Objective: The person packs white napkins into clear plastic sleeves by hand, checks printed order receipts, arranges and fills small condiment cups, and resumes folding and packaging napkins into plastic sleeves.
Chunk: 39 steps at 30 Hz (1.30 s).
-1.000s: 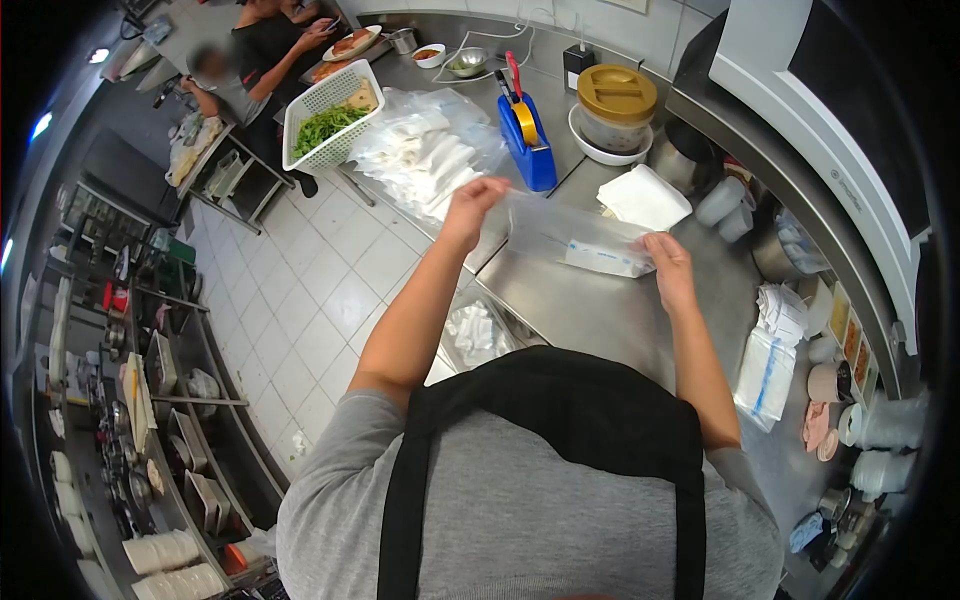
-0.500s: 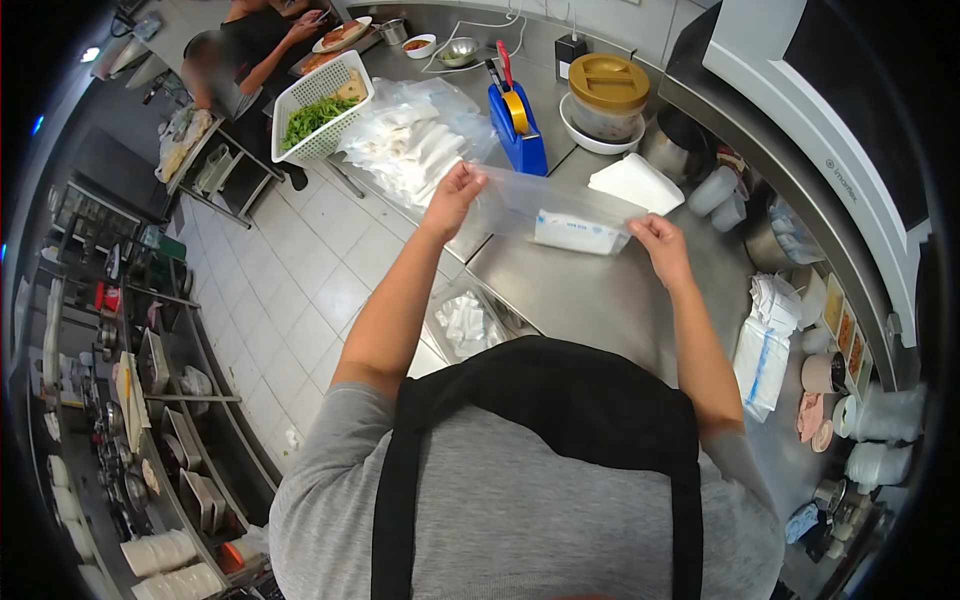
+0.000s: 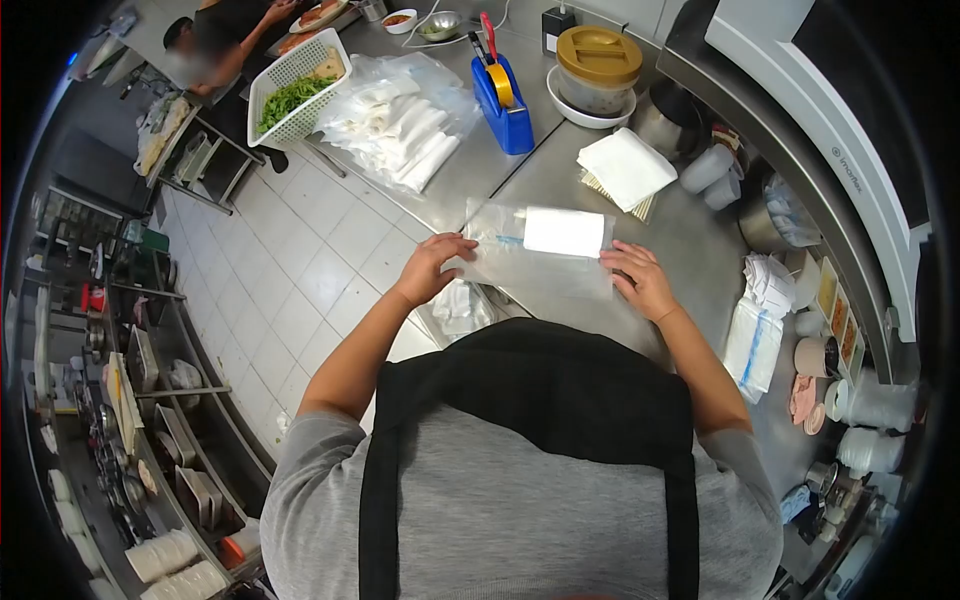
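And here on the counter (image 3: 695, 245) lies the bag (image 3: 555, 273), long axis running left to right, white packet (image 3: 565, 231) nearer the right hand (image 3: 643, 280) than the left hand (image 3: 437, 265), both half-open at its ends, fingers loosely curved, clasping nothing.

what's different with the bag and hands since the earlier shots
The clear bag with the white packet, earlier stretched taut, has come down toward the person onto the steel counter. The left hand and right hand have opened at its ends. The blue tape dispenser and basket stayed put.
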{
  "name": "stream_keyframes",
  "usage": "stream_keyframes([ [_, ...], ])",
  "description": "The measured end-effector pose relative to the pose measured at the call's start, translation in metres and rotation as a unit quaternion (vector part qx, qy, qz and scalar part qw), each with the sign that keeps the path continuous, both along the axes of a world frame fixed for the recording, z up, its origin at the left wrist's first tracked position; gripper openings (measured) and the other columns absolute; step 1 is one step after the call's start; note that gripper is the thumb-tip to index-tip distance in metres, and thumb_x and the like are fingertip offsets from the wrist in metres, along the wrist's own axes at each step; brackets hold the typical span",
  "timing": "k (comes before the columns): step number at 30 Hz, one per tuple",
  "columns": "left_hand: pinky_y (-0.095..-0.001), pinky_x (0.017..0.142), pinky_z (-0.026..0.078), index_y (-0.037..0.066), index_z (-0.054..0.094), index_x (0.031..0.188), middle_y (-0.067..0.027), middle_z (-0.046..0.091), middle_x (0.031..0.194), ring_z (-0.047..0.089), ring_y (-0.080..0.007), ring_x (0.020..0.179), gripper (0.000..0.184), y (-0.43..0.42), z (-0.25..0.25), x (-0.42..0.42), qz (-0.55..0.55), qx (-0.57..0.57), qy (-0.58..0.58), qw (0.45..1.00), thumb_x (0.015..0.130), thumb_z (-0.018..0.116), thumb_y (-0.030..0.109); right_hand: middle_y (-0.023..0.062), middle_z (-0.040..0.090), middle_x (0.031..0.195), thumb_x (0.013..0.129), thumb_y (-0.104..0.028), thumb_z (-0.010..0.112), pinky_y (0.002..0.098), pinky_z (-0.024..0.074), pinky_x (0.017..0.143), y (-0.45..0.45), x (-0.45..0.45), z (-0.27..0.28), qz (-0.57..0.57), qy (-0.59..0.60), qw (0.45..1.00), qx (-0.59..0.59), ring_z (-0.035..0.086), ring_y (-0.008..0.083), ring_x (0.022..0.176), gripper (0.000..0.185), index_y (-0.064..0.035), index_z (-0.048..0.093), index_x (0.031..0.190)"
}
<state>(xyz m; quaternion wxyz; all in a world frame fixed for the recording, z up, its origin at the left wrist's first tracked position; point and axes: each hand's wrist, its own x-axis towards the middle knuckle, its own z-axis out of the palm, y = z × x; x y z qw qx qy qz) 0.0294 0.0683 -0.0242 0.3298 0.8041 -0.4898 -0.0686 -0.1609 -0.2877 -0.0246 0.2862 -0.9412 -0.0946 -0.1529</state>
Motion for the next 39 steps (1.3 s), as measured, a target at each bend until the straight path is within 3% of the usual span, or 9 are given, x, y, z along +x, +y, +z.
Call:
stream_keyframes([
  [7,-0.0408,0.097,0.038,0.022,0.059,0.118,0.0045,0.06,0.12,0.048,-0.0243,0.118,0.055,-0.003,0.004,-0.012,-0.025,0.058,-0.149,0.987,0.067,0.07,0.004,0.0018,0.064,0.113,0.079,-0.013,0.065,0.0406,0.0358,0.101,0.011,-0.003,-0.002,0.032,-0.023,0.998,-0.049,0.053,0.0221,0.118,0.021,-0.0133,0.066,0.1],
  [13,-0.0368,0.089,0.039,0.02,0.07,0.1,-0.0014,0.065,0.104,0.052,-0.0222,0.108,0.031,-0.015,-0.004,-0.009,0.074,-0.005,-0.012,0.997,0.07,0.072,0.011,0.0055,0.067,0.096,0.085,-0.019,0.062,0.037,0.0412,0.087,0.012,0.012,-0.014,-0.111,0.01,0.99,0.089,0.06,0.0247,0.097,0.011,-0.0102,0.067,0.089],
  [17,-0.0322,0.073,0.047,0.008,0.069,0.088,-0.0075,0.067,0.084,0.06,-0.0224,0.078,0.011,-0.036,-0.026,-0.004,0.196,-0.115,0.064,0.972,0.079,0.068,0.014,0.0066,0.066,0.077,0.089,-0.025,0.058,0.0362,0.0425,0.079,0.021,0.031,-0.023,-0.242,0.027,0.952,0.185,0.061,0.0255,0.075,0.018,-0.0089,0.062,0.083],
  [19,-0.0304,0.065,0.048,0.004,0.067,0.083,-0.0108,0.066,0.076,0.06,-0.0216,0.067,0.013,-0.05,-0.016,-0.007,0.279,-0.111,0.143,0.943,0.082,0.067,0.017,0.006,0.064,0.069,0.089,-0.028,0.057,0.0368,0.0428,0.076,0.026,0.04,-0.027,-0.29,0.026,0.933,0.213,0.06,0.0257,0.067,0.021,-0.0095,0.06,0.08],
  [23,-0.0328,0.058,0.046,0.002,0.06,0.074,-0.0107,0.062,0.066,0.061,-0.0198,0.061,0.023,-0.064,-0.02,-0.002,0.338,-0.104,0.083,0.932,0.083,0.065,0.023,0.0061,0.063,0.065,0.089,-0.033,0.057,0.0391,0.0429,0.072,0.032,0.057,-0.035,-0.368,-0.003,0.921,0.126,0.06,0.0271,0.063,0.024,-0.0113,0.057,0.079],
  [26,-0.0345,0.057,0.045,0.004,0.059,0.075,-0.0091,0.061,0.061,0.059,-0.0239,0.056,0.021,-0.069,-0.025,-0.001,0.352,-0.089,-0.022,0.931,0.083,0.065,0.023,0.0074,0.063,0.064,0.088,-0.035,0.058,0.0406,0.043,0.07,0.033,0.065,-0.035,-0.402,-0.022,0.914,0.042,0.061,0.0292,0.063,0.025,-0.0118,0.056,0.079],
  [32,-0.0421,0.082,0.04,0.012,0.061,0.089,-0.0054,0.065,0.075,0.061,-0.0262,0.078,0.017,-0.074,-0.003,0.005,0.376,0.042,-0.07,0.923,0.079,0.067,0.024,0.0096,0.062,0.063,0.087,-0.036,0.058,0.0422,0.0437,0.067,0.034,0.07,-0.033,-0.414,-0.036,0.909,-0.008,0.06,0.0318,0.061,0.026,-0.0121,0.054,0.076],
  [35,-0.044,0.083,0.037,0.014,0.059,0.092,-0.0039,0.065,0.082,0.059,-0.0271,0.089,0.02,-0.097,0.026,0.004,0.285,-0.109,-0.314,0.899,0.076,0.068,0.022,0.0093,0.062,0.063,0.087,-0.036,0.059,0.0426,0.0439,0.066,0.032,0.072,-0.036,-0.42,-0.037,0.907,-0.017,0.06,0.0317,0.06,0.027,-0.0122,0.054,0.076],
  [39,-0.0435,0.085,0.04,0.013,0.059,0.096,-0.0045,0.065,0.087,0.061,-0.0257,0.09,0.027,-0.131,0.027,0.011,0.038,-0.036,-0.196,0.979,0.073,0.07,0.022,0.0084,0.063,0.064,0.086,-0.036,0.059,0.043,0.0442,0.066,0.035,0.071,-0.031,-0.421,-0.031,0.906,-0.026,0.06,0.0313,0.061,0.026,-0.0124,0.055,0.076],
])
